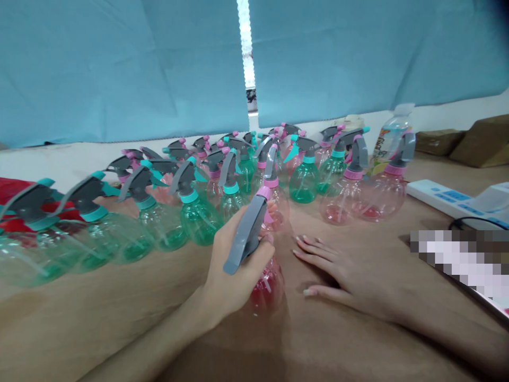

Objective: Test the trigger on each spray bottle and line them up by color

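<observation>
My left hand (226, 270) is wrapped around the neck of a pink spray bottle (267, 289) with a grey and pink trigger head. The bottle stands upright on the table, and its lower body shows below my fingers. To its right, my right hand (332, 268) lies flat on the tabletop with fingers spread, holding nothing. Just beyond my left hand are a green spray bottle (201, 220) and another pink spray bottle (278, 204). Two more pink bottles, one a pink-collared spray bottle (344, 199), stand past my right hand.
Several green and pink spray bottles fill rows across the back and left of the wooden table (119, 313). At right are a labelled drink bottle (392, 135), a white power strip (441, 196), a blurred-out device (469, 270) and brown boxes (487, 140). A blue cloth (119, 69) hangs behind.
</observation>
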`<state>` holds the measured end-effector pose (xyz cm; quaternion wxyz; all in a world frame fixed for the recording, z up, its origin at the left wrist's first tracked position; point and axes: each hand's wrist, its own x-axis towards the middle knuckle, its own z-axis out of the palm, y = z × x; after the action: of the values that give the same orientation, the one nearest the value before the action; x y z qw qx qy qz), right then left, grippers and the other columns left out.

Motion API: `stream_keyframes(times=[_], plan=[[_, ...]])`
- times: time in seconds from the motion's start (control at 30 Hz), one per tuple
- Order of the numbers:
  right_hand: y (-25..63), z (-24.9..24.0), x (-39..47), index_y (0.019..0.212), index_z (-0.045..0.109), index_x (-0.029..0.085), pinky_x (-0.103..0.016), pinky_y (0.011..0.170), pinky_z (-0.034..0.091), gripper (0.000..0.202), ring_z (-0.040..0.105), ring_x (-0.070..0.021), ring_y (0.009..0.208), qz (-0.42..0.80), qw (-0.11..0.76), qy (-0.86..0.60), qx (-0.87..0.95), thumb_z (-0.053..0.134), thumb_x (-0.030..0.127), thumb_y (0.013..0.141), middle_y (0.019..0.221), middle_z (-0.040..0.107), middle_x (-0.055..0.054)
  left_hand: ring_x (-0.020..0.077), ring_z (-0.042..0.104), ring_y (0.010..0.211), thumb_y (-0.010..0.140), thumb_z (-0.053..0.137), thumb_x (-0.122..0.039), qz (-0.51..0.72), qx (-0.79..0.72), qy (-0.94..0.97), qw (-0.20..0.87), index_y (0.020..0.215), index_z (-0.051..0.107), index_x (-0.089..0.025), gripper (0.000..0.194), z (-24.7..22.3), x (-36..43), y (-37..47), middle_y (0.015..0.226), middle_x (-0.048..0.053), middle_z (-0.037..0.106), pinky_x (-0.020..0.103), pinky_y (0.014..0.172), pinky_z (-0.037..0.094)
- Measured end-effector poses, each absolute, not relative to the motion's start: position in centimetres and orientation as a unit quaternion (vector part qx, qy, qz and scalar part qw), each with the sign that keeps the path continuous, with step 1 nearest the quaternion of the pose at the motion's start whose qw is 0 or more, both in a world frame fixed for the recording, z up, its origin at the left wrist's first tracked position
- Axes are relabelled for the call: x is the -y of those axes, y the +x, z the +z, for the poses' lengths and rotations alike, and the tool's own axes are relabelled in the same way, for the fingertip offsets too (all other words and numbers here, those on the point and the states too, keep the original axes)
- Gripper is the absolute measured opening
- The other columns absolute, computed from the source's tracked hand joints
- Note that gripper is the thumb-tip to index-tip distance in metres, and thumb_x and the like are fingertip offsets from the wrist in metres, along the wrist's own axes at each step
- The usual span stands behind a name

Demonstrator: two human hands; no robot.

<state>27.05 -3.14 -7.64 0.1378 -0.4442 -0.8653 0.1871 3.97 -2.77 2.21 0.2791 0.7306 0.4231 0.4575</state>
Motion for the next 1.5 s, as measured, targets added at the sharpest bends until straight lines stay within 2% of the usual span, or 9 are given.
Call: stream_keyframes(times=[0.2, 0.7, 1.07, 1.5], plan=[[27.05, -7.60, 3.18, 0.147, 0.035, 0.018, -0.054, 0.115, 0.023, 0.074, 0.021, -0.0297, 0.143, 0.179, 0.129, -0.445, 0.868, 0.046, 0.064, 0.090, 0.155, 0.026, -0.011, 0.0155, 0.048, 0.064, 0.075, 0.052, -0.018, 0.464, -0.424, 0.732, 0.264, 0.075, 0.048, -0.024, 0.007, 2.14, 2.53, 3.97, 0.071, -0.003, 0.050, 0.030, 0.058, 0.040], [26.96, -7.30, 3.12, 0.147, 0.035, 0.014, -0.054, 0.115, 0.021, 0.077, 0.019, -0.0307, 0.143, 0.183, 0.114, -0.447, 0.868, 0.044, 0.065, 0.090, 0.155, 0.025, -0.013, 0.0142, 0.047, 0.063, 0.074, 0.051, -0.016, 0.477, -0.409, 0.733, 0.259, 0.077, 0.047, -0.024, 0.009, 2.11, 2.51, 4.13, 0.070, -0.004, 0.050, 0.028, 0.058, 0.040], [26.89, -7.25, 3.19, 0.148, 0.033, 0.013, -0.053, 0.115, 0.020, 0.078, 0.018, -0.0298, 0.144, 0.181, 0.109, -0.450, 0.868, 0.042, 0.065, 0.090, 0.155, 0.023, -0.013, 0.0138, 0.042, 0.063, 0.073, 0.050, -0.014, 0.479, -0.401, 0.729, 0.280, 0.077, 0.044, -0.024, 0.012, 2.09, 2.71, 4.19, 0.070, -0.005, 0.044, 0.028, 0.059, 0.037], [27.01, -7.50, 3.14, 0.147, 0.035, 0.015, -0.054, 0.115, 0.021, 0.075, 0.019, -0.0304, 0.143, 0.185, 0.122, -0.448, 0.866, 0.046, 0.063, 0.090, 0.155, 0.026, -0.012, 0.0116, 0.033, 0.055, 0.074, 0.048, -0.014, 0.447, -0.405, 0.742, 0.293, 0.070, 0.036, -0.023, 0.015, 2.53, 2.70, 3.75, 0.065, -0.006, 0.036, 0.028, 0.053, 0.029]])
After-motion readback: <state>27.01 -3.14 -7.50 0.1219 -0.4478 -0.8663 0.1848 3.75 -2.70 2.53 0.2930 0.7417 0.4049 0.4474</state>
